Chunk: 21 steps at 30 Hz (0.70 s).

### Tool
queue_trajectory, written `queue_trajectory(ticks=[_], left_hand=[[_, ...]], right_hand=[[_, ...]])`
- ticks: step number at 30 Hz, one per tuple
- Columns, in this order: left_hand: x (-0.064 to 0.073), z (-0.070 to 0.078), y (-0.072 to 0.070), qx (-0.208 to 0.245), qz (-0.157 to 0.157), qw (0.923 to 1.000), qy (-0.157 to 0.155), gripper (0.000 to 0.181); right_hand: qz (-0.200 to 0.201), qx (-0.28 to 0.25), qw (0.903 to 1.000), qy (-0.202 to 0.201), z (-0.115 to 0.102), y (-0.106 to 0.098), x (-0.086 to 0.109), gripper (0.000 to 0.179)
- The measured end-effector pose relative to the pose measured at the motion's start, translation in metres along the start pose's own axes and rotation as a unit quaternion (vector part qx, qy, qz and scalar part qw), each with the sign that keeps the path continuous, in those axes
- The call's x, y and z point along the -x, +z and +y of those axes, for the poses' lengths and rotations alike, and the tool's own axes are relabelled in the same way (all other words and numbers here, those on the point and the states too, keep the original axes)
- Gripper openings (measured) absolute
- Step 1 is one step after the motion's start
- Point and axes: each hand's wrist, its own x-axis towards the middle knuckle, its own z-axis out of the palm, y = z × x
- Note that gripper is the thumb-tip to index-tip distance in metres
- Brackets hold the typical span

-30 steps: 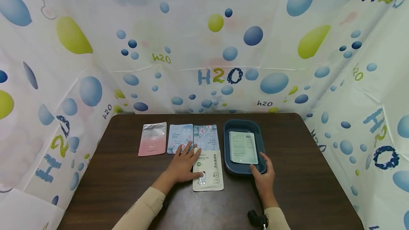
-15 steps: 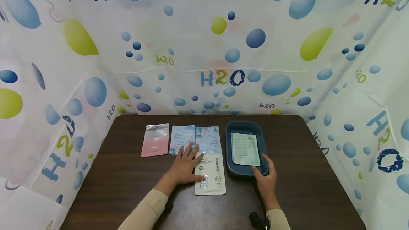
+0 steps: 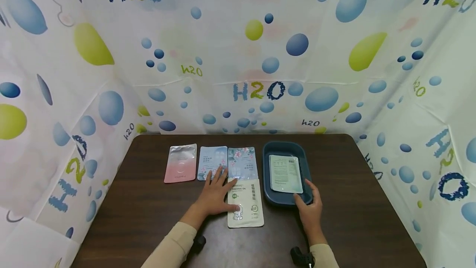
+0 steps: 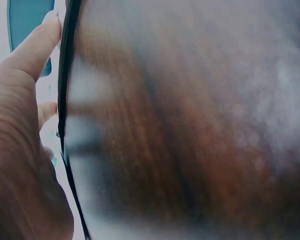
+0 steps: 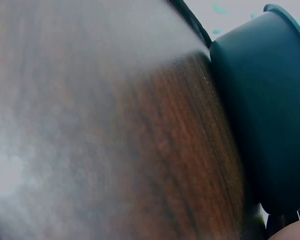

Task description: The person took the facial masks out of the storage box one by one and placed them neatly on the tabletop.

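Observation:
My left hand (image 3: 213, 197) lies with fingers spread. Its thumb and index finger touch a cream packet (image 3: 250, 214) printed "essential oil", while other fingertips reach the lower edge of a blue floral packet (image 3: 209, 158). Another blue floral packet (image 3: 243, 161) lies directly above the cream one. My right hand (image 3: 310, 211) holds the near right corner of a dark blue plastic tray (image 3: 265, 177), thumb at the front rim and fingers along the right side. A pale green packet (image 3: 285, 173) lies inside. The right wrist view shows the tray's outer wall (image 5: 265, 105) close up.
A pink and silver packet (image 3: 181, 163) lies at the left of the row on the dark wooden table (image 3: 357, 214). A white curtain (image 3: 219, 36) with blue and green spots hangs behind and around the table. Black wrist cameras sit under both forearms.
The cream packet has slid slightly towards me and to the right under my left hand. The head view has shifted a little. My right hand stays on the tray's corner.

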Motion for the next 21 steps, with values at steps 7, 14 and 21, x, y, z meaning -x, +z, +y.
queue_trajectory(ticks=[7, 14, 21], left_hand=[[-0.001, 0.000, 0.000, -0.002, 0.001, 1.0000, -0.002, 0.102], [-0.002, 0.001, -0.001, 0.001, 0.004, 1.0000, -0.008, 0.103], [0.000, 0.003, -0.003, 0.032, -0.002, 0.9994, -0.009, 0.103]], right_hand=[[-0.001, -0.001, 1.0000, 0.000, -0.002, -0.001, 0.000, 0.060], [-0.004, -0.005, 1.0000, -0.001, -0.003, -0.001, 0.000, 0.061], [-0.006, -0.016, 0.9999, 0.003, -0.031, 0.000, 0.008, 0.060]])
